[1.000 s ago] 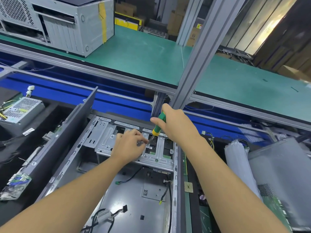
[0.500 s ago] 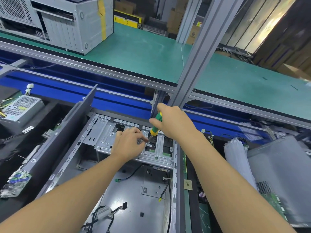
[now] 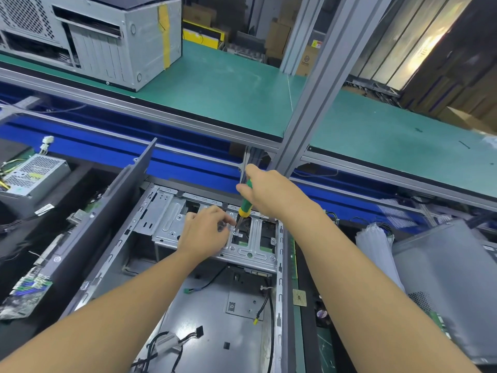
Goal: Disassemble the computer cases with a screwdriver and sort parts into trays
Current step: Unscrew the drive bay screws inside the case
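Observation:
An opened grey computer case (image 3: 215, 313) lies flat in front of me, with a silver drive cage (image 3: 166, 219) across its far end. My right hand (image 3: 271, 195) grips a green and yellow screwdriver (image 3: 245, 204), held nearly upright with its tip on a screw (image 3: 236, 232) in the cage. My left hand (image 3: 207, 230) rests on the cage just left of the tip, its thumb and forefinger pinched close to the shaft. Loose cables (image 3: 172, 343) lie on the case floor.
A raised dark side panel (image 3: 107, 216) stands at the left. A power supply (image 3: 32, 173) and a circuit board (image 3: 24, 292) lie further left. A grey case panel (image 3: 443, 278) and a plastic bag (image 3: 376, 249) are at right. Another case (image 3: 102, 36) sits on the green shelf (image 3: 228, 87).
Both hands stay at the same screw on the drive cage. My right hand has turned slightly on the screwdriver handle; the view has shifted a little.

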